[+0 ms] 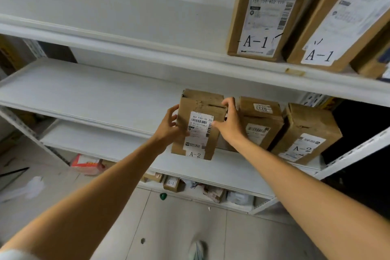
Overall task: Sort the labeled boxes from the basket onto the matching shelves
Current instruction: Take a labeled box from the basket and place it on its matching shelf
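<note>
The white shelving (31, 135) is the big thing here. The top shelf (126, 42) carries the A-1 boxes (266, 17), and the middle shelf (84, 91) has a neighbour box (261, 120) plus an end box (306, 133) marked A-2. The held box (200, 105) is at the middle shelf's front lip, just left of that neighbour (can't tell if its bottom rests on anything). It stands upright, long axis vertical, with its label (200, 131) facing the person and A-2 at the bottom. The left hand (168, 126) and right hand (229, 124) both have fingers (174, 112) curled round its side edges. I'd slide it straight back, square to the neighbour, and let go once it's fully supported.
</note>
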Demonstrator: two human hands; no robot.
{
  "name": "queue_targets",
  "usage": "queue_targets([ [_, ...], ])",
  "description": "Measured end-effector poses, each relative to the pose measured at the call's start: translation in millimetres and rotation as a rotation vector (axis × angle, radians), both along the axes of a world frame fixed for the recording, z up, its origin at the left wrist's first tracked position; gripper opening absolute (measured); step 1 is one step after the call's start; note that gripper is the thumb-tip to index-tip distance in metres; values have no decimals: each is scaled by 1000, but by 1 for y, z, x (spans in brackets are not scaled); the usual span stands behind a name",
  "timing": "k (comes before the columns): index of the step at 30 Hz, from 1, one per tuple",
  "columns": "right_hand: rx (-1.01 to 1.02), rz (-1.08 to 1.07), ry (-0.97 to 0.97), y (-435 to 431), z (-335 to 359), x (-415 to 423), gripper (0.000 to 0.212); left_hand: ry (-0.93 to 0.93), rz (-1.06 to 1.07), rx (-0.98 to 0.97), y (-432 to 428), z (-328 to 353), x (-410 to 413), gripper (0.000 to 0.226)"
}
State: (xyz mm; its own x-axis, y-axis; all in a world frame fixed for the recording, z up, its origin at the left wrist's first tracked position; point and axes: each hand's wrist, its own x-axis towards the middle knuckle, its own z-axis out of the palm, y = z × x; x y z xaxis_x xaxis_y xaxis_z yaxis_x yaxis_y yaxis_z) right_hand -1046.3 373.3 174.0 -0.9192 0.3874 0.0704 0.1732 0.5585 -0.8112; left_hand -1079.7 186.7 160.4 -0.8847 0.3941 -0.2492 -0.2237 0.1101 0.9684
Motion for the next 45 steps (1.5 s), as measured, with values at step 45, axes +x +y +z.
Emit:
queue_targets([
  [45, 474, 588, -198, -117, 55, 10, 44, 270, 199, -700, -111, 37, 50, 56],
])
